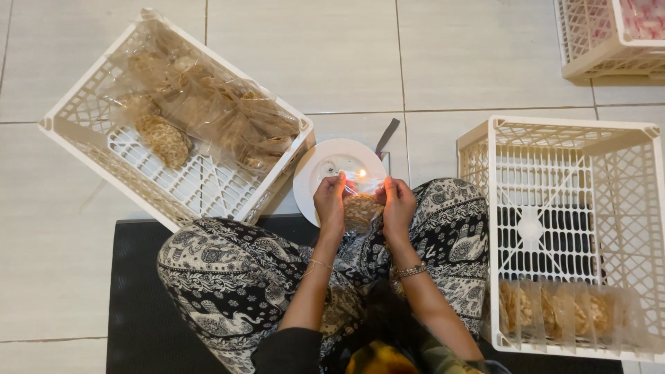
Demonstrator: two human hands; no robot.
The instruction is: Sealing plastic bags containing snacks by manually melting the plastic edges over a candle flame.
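A left crate (173,125) sits tilted on the tile floor, holding a heap of clear bags of brown crackers (208,104); how many is hard to tell. Beside it lies a white plate (322,170) with a small flame (361,172) above it; its source is hidden. The left hand (330,201) and right hand (398,202) each pinch the top edge of a small cracker bag (360,208) at the flame. On the right, another crate (575,235) holds a row of bags (554,312), blurred behind its wall. A third crate (609,34) is cut off at the top corner.
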